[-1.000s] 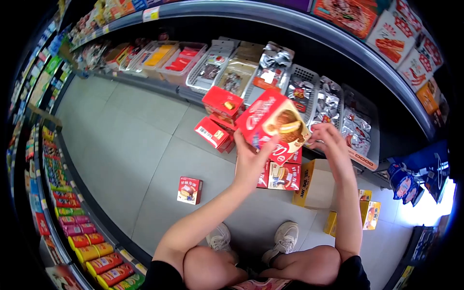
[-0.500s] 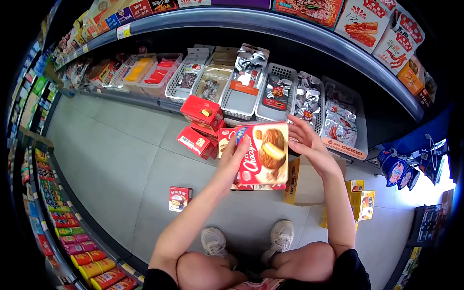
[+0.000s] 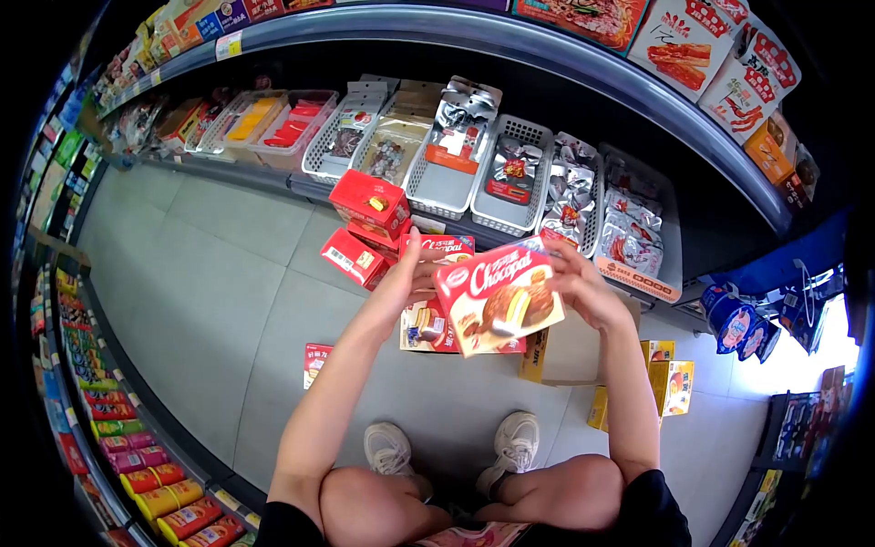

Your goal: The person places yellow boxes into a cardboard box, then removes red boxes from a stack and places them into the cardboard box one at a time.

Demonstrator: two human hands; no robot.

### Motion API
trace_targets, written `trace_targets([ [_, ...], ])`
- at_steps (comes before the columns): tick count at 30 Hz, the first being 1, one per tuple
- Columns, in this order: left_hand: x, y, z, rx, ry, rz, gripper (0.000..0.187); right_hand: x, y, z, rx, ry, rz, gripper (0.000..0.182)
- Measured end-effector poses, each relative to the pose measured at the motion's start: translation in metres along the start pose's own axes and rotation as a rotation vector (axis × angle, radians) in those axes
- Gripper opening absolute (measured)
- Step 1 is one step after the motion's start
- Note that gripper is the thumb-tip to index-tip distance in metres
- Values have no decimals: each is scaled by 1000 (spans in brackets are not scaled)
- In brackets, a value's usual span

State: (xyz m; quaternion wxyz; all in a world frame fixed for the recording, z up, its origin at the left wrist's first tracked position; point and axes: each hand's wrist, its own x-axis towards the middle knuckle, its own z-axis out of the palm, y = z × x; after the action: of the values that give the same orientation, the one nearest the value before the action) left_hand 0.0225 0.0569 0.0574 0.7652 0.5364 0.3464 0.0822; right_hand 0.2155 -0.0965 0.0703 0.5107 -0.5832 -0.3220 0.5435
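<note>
A red and cream Chocopai box (image 3: 501,305) is in the air in front of me, its front face turned up and tilted. My right hand (image 3: 588,287) grips it at its right end. My left hand (image 3: 401,287) is at the box's left side with thumb and fingers apart; whether its fingertips touch the box is hard to tell. Beneath lie more Chocopai boxes (image 3: 427,330) on the floor, partly hidden by the held one. To their left is a pile of red boxes (image 3: 369,201).
White baskets (image 3: 437,187) of packaged snacks line the bottom shelf (image 3: 301,185). An open yellow carton (image 3: 574,356) and small yellow boxes (image 3: 674,387) are on the floor at right. A small red box (image 3: 316,363) lies left, partly behind my forearm. Shelves of canisters (image 3: 173,497) stand at far left.
The held box has turned so its lettering runs nearly level instead of upright. My left hand has let go of its left edge and opened; my right hand has taken hold of it.
</note>
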Motion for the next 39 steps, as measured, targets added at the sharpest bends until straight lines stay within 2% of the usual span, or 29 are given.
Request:
trace_targets([
  [3,2,-8,-1,-34,23,-17,72,-3,0,-14,97,159,-1,50],
  [9,6,-25,10,32,-109,-23,56,-1,18,-33,143,238,-33,50],
  [12,4,-33,23,37,-94,31,52,1,26,-38,143,252,-34,50],
  [26,9,-50,28,90,-204,-8,54,11,40,-42,125,277,-8,47],
  [32,14,-76,40,214,-202,3,62,21,73,-49,176,365,123,47],
  [34,7,-69,46,288,-118,19,65,25,79,-46,216,378,152,46],
  [36,0,-60,48,220,-136,-5,63,26,83,-44,236,393,142,40],
  [39,0,-59,43,341,-197,-86,54,31,94,-42,294,431,159,30],
])
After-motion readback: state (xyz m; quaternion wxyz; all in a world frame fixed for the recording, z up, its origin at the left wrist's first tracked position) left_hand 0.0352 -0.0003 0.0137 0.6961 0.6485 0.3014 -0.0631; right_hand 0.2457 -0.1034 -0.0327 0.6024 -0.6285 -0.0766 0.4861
